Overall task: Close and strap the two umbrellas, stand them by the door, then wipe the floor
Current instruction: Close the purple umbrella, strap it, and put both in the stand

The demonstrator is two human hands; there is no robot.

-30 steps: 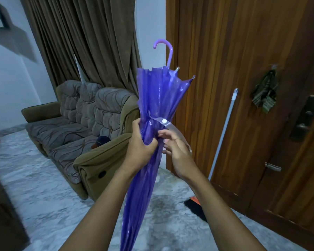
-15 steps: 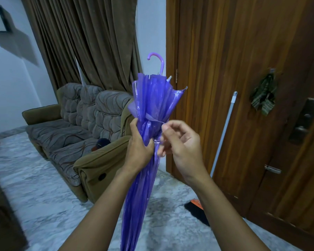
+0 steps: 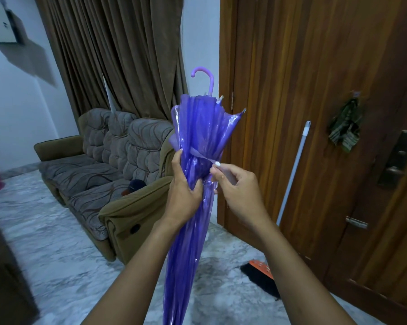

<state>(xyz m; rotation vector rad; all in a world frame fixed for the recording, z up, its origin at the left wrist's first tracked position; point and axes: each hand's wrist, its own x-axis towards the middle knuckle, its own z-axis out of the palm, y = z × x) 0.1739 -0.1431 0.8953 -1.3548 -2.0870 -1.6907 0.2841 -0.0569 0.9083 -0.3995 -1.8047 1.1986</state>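
A folded purple plastic umbrella (image 3: 197,127) stands upright in front of me, its hooked handle (image 3: 206,77) at the top and its tip out of view below. My left hand (image 3: 183,195) grips the bunched canopy at its middle. My right hand (image 3: 236,188) pinches the clear strap (image 3: 209,160) with its white snap, which runs around the canopy just above my left hand. Only this one umbrella is in view.
A wooden door (image 3: 315,113) fills the right side, with a lock plate (image 3: 401,158) and a green cloth (image 3: 344,127) hanging on it. A white-handled broom (image 3: 294,170) leans against it, bristles on the marble floor (image 3: 57,242). An olive sofa (image 3: 108,165) stands left.
The strap, loose and held out to the right a second ago, now lies drawn across the canopy. My right hand has turned and pinches its snap end. The umbrella sits slightly lower in view.
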